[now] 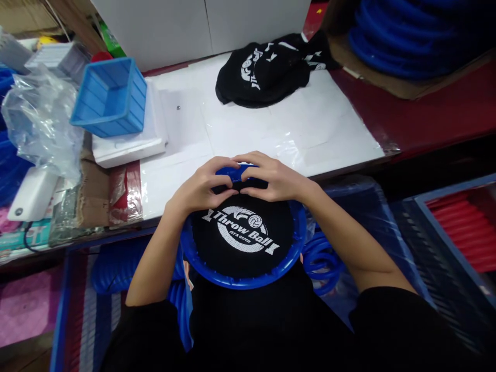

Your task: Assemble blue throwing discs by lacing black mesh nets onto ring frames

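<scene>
A round throw-ball paddle has a blue plastic ring (pixel 248 282) around black fabric (pixel 209 240) printed "Throw Ball". It rests against my body, below the table's near edge. My left hand (pixel 203 186) grips the far side of the ring, fingers over the rim and thumb on the fabric. Close beside it, my right hand (pixel 271 178) holds the same rim, its thumb tip near the left thumb. Part of the far rim is hidden under the fingers. Several loose black printed fabric covers (pixel 263 72) lie piled at the back of the table.
On the white-covered table (pixel 194 124), a blue plastic bin (pixel 108 98) sits on a white block at left. Clear plastic bags (pixel 42 119) lie beyond it. A carton of blue rings (pixel 399 41) stands back right. More blue rings (pixel 320 258) and a crate of red rings (pixel 461 227) are below.
</scene>
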Action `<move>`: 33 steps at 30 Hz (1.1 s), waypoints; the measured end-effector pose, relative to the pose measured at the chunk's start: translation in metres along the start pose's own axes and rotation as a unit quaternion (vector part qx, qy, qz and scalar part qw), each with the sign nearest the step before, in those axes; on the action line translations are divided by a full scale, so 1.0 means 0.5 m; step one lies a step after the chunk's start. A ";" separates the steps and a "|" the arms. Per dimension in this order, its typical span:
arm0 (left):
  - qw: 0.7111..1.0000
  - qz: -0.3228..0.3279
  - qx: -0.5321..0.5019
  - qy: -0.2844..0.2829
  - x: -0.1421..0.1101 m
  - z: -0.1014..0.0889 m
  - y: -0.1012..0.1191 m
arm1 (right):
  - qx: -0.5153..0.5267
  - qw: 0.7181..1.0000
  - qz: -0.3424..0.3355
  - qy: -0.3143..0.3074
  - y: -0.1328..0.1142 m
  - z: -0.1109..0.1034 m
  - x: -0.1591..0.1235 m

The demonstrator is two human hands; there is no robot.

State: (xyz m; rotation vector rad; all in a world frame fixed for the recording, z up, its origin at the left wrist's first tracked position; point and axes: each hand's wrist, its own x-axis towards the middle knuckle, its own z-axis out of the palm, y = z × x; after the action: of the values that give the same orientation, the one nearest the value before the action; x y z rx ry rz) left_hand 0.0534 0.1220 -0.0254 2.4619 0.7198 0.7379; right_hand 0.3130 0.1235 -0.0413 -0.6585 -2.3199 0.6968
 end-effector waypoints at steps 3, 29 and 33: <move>0.999 0.026 0.021 -0.008 -0.001 0.000 -0.002 | -0.034 0.999 -0.019 -0.025 0.003 0.003 0.000; 0.997 -0.049 -0.052 -0.022 0.006 -0.008 0.000 | 0.122 0.991 0.036 -0.036 0.019 -0.018 0.014; 0.993 -0.093 -0.071 0.013 0.010 -0.005 -0.007 | 0.170 0.982 0.087 -0.013 0.019 -0.018 0.019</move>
State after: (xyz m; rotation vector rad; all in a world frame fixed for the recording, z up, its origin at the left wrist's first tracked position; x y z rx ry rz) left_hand 0.0541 0.1284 -0.0238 2.2259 0.8630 0.7249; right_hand 0.3152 0.1391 -0.0374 -0.6976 -2.1099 1.1570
